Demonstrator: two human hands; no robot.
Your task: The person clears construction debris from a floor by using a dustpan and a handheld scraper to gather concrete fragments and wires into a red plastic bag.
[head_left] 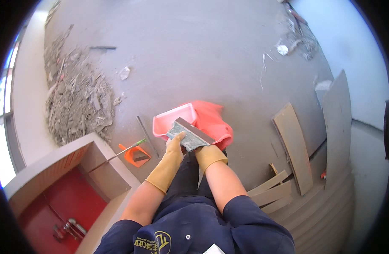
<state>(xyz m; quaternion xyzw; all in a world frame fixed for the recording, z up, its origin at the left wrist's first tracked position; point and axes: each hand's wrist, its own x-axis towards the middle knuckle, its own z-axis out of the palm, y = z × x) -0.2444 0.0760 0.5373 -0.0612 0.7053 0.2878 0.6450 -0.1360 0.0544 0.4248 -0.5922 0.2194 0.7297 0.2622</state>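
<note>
My left hand (176, 144), in a yellowish rubber glove, grips a wide scraper (189, 136) with a mottled grey-green body and a dark straight edge. Its thumb presses on the body's upper face. My right hand (206, 154), gloved alike, reaches behind the scraper's right end, and its fingers are hidden there. Just beyond the scraper is a pink plastic container (174, 117) with a pale rim. Soft pink cloth or bag material (211, 120) bulges beside it, partly covered by the scraper.
A rubble heap (82, 101) lies on the left. Nearer are an orange dustpan (136, 156) and a thin rod (147, 135), beside a wall box with red doors (76, 199). Boards (294, 148) lean at the right, above ridged steps (317, 211). More debris (302, 40) lies far right.
</note>
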